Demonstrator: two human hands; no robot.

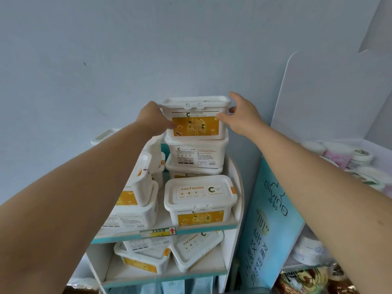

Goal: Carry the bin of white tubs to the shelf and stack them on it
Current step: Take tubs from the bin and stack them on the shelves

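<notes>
Reaching up at frame centre, both hands clasp one white tub (195, 120), the top of a column of three against the pale wall. The left hand (153, 120) wraps the tub's left end, its thumb laid across the orange label and its other fingers hidden behind. The right hand (241, 116) cups the right end, thumb on the front face, fingers curled round the corner. The held tub sits on a second tub (197, 153); of the third tub (191, 171) only a strip shows. One front tub (200, 198) stands alone, lid up, at lower centre on the upper shelf (214, 227). Left of it lies a leaning heap (135, 187) of at least three tubs, partly covered by the left forearm, so I cannot count them exactly. The lower shelf (169, 276) holds three tilted tubs. One price tag (158, 231) with a red arrow hangs on the upper shelf's edge. A blue panel (271, 219) stands at lower right.
</notes>
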